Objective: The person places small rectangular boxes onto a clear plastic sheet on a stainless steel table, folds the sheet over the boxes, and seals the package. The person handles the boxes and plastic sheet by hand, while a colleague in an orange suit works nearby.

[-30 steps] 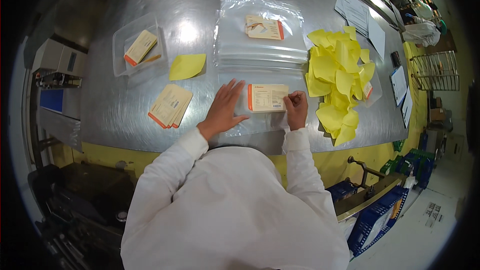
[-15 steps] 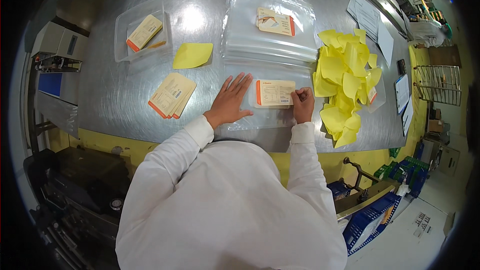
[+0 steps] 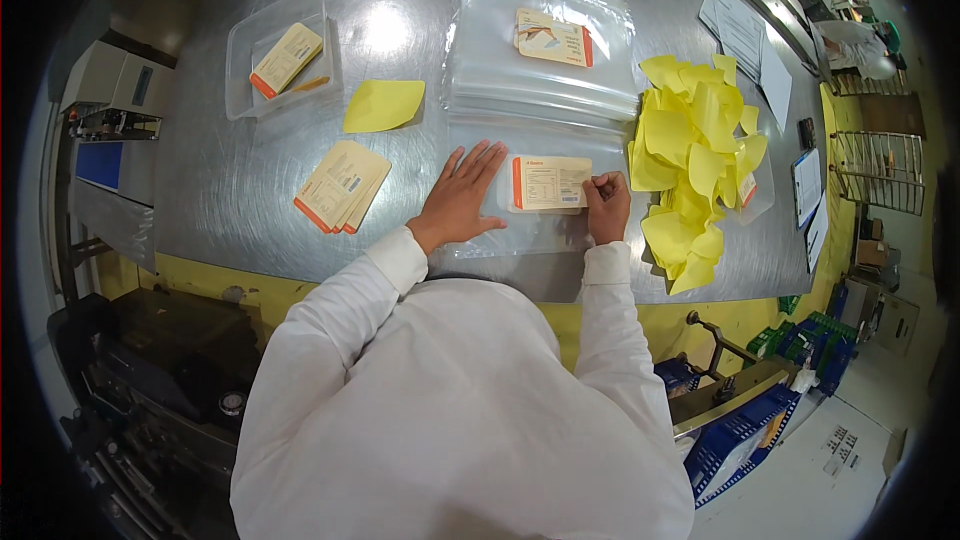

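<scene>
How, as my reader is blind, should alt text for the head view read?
A person's right hand pinches the right end of a cream-and-orange card over a metal table; the left hand lies spread to its left. Yellow sheets are heaped at right.

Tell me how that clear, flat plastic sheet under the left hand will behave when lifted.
The clear, flat plastic sheet looks thin and see-through, so probably floppy and light; its glossy surface may be slippery.
</scene>
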`<state>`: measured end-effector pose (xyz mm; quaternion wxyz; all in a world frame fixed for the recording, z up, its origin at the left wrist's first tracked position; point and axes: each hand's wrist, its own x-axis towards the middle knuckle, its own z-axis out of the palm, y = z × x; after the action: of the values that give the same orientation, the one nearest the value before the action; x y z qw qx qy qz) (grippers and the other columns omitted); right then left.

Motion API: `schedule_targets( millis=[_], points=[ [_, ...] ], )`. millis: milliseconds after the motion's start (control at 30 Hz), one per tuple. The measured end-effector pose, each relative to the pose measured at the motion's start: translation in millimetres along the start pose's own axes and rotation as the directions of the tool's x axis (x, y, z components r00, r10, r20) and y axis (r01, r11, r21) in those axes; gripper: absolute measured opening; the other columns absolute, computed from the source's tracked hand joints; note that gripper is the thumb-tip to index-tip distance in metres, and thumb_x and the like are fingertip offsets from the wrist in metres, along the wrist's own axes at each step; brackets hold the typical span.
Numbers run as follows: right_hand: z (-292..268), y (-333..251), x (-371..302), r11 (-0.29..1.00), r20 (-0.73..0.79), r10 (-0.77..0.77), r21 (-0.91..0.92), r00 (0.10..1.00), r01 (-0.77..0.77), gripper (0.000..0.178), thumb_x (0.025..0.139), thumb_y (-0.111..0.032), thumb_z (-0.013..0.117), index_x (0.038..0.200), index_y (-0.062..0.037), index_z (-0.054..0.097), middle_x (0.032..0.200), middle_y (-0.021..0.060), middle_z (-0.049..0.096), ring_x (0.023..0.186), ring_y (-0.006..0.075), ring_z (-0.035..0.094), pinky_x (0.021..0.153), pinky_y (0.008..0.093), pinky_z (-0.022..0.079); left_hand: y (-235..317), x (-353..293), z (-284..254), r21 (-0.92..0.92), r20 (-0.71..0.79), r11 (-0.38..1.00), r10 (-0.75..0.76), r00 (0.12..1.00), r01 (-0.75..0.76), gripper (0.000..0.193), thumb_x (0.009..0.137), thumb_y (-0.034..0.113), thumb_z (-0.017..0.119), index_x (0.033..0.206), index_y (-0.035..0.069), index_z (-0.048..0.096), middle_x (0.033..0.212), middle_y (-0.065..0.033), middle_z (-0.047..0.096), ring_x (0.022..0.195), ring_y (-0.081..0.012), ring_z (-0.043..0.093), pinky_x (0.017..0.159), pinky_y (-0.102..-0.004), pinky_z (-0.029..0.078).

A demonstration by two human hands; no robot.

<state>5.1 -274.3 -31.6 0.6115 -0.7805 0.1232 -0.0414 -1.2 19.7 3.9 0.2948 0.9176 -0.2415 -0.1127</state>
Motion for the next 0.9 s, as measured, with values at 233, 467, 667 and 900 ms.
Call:
schedule_targets(
  millis=[233, 467, 667, 900],
  points=[
    [2, 0, 2, 0.975, 0.013, -0.06, -0.215, 0.998, 0.061, 0.02, 0.089, 0.002, 0.069, 0.089, -0.0041, 0.05, 0.082, 0.0022, 0.059, 0.074, 0.0075, 0.057, 0.069, 0.0229, 0.047, 23, 11, 20, 0.308, -0.07, 0.949, -0.045, 0.997, 0.065, 0.071, 0.101, 0.053, 0.047, 0.16, 0.02, 0.025, 0.161, -0.0171, 0.028, 0.152, -0.0379, 0.017, 0.117, -0.0689, 0.008],
    [-23, -39, 29, 0.622, 0.238, -0.017, -0.757, 0.971, 0.197, 0.028, 0.083, -0.018, 0.08, 0.084, -0.0055, 0.055, 0.066, 0.0124, 0.062, 0.062, 0.0296, 0.063, 0.062, 0.0398, 0.052, 21, 16, 23, 0.306, -0.058, 0.95, -0.05, 0.997, 0.066, 0.071, 0.1, 0.052, 0.05, 0.159, 0.018, 0.03, 0.159, -0.0169, 0.031, 0.152, -0.0363, 0.016, 0.116, -0.0709, 0.004],
    [21, -52, 3, 0.545, 0.379, -0.346, -0.663, 0.858, 0.513, 0.04, 0.094, -0.029, 0.063, 0.13, -0.0114, 0.059, 0.137, 0.0168, 0.056, 0.129, 0.0341, 0.051, 0.107, 0.046, 0.04, 17, 13, 28, 0.31, -0.064, 0.949, -0.049, 0.997, 0.067, 0.076, 0.099, 0.055, 0.05, 0.16, 0.016, 0.025, 0.161, -0.0187, 0.025, 0.152, -0.0378, 0.015, 0.116, -0.071, 0.005],
    [-30, -13, -46, 0.501, 0.262, -0.124, -0.816, 0.957, 0.289, 0.061, 0.099, -0.023, 0.056, 0.157, -0.0255, 0.036, 0.166, 0.0125, 0.025, 0.154, 0.0341, 0.02, 0.122, 0.052, 0.018, 8, 4, 26, 0.259, -0.07, 0.966, 0.02, 0.997, -0.001, 0.077, 0.095, 0.054, 0.058, 0.158, 0.018, 0.032, 0.166, -0.0187, 0.019, 0.155, -0.0376, 0.009, 0.117, -0.0703, 0.003]
  ],
)
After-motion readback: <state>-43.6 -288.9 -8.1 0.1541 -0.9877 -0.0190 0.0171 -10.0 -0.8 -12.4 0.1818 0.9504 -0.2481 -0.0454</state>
